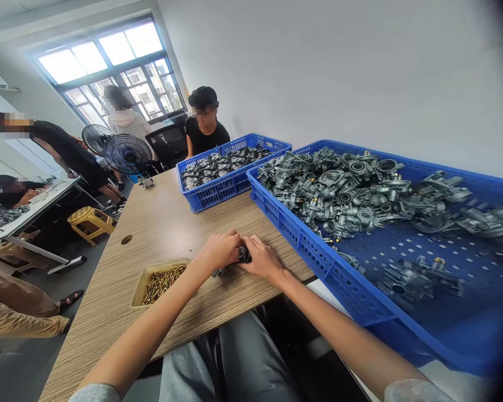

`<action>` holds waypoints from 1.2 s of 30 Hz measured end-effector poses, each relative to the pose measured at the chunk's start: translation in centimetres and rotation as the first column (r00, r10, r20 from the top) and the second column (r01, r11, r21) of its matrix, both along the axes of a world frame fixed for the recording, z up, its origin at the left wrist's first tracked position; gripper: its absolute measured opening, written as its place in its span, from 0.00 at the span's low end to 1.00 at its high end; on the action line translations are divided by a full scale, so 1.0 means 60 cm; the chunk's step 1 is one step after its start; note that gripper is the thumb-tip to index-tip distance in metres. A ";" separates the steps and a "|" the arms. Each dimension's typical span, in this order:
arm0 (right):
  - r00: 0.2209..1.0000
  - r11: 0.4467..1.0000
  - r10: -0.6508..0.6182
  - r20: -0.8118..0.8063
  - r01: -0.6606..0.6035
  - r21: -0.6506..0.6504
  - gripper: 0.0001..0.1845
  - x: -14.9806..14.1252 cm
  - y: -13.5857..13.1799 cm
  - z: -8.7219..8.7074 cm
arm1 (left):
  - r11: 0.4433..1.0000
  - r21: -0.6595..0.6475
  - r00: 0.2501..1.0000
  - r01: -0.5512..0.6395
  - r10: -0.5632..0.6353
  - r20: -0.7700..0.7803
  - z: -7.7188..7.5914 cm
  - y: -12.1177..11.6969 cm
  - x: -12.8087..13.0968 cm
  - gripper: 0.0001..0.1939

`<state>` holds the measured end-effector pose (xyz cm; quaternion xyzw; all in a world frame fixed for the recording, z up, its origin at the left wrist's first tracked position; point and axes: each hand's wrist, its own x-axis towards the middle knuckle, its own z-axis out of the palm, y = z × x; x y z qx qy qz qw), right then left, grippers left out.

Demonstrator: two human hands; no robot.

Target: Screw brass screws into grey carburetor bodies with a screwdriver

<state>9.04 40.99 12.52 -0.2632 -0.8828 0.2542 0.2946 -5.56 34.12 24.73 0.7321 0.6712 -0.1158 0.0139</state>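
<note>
Over the wood-grain table [151, 223], my left hand [220, 249] and my right hand [260, 259] meet around a small metal carburetor [244, 254]. A black part of it shows between my hands, and a bit of grey metal peeks out below my left hand. Fingers of both hands are closed on it and cover most of its body. Left of my left forearm stands a cream plastic tray [136, 291], filled with small brass, pin-like pieces [163, 283].
On my right, a large blue crate [302, 245] holds a heap of grey carburetor bodies [339, 184]. Behind it, a smaller blue crate [218, 195] contains rows of carburetors with black parts. One metal piece [146, 182] lies at the far table edge. A person [209, 134] sits beyond; others are leftward.
</note>
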 end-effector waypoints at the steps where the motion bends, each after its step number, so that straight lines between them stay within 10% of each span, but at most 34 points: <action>1: 1.000 1.000 0.000 0.001 0.000 0.002 0.30 0.000 0.000 0.001 | 1.000 -0.002 1.000 0.006 -0.006 -0.006 -0.001 0.001 -0.001 0.11; 26: 0.999 0.997 0.001 -0.041 0.002 0.081 0.29 0.001 -0.002 -0.012 | 0.997 0.075 0.991 -0.030 0.020 0.132 -0.004 -0.028 -0.007 0.10; 32: 0.991 0.984 0.016 -0.136 0.008 0.179 0.28 0.003 -0.004 -0.020 | 0.933 0.260 0.812 -0.249 0.055 0.581 0.024 -0.208 -0.031 0.13; 36: 0.971 0.978 -0.068 -0.230 0.110 0.175 0.25 0.007 -0.014 -0.015 | 0.927 0.127 0.523 -0.352 0.082 0.848 -0.091 -0.377 0.013 0.12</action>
